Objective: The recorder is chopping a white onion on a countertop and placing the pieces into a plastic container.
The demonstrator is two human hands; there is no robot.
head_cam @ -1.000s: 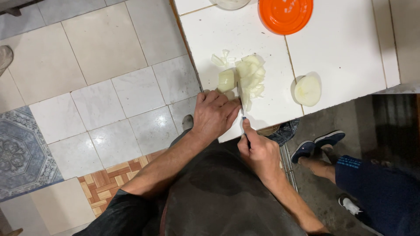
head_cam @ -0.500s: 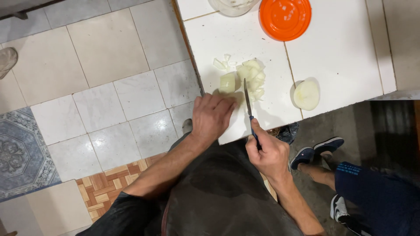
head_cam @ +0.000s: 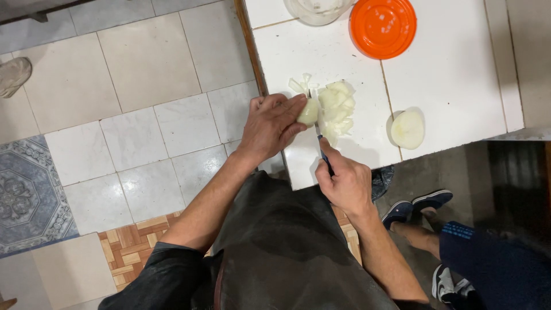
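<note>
My left hand (head_cam: 271,125) presses down on a pale onion piece (head_cam: 308,112) on the white tiled counter (head_cam: 453,92). My right hand (head_cam: 343,182) grips the dark handle of a knife (head_cam: 320,142), whose blade lies against the right side of that piece. A heap of chopped onion (head_cam: 336,109) sits just right of the blade, with a few loose bits (head_cam: 298,84) behind it. A peeled onion half (head_cam: 407,129) rests cut side down further right.
An orange plate (head_cam: 383,26) and a clear glass bowl (head_cam: 317,10) stand at the counter's far edge. Pale floor tiles (head_cam: 138,86) lie to the left. Another person's legs in dark shoes (head_cam: 416,205) are at the lower right.
My left hand moved up onto the onion piece and the knife came up against it; the view also shifted slightly.
</note>
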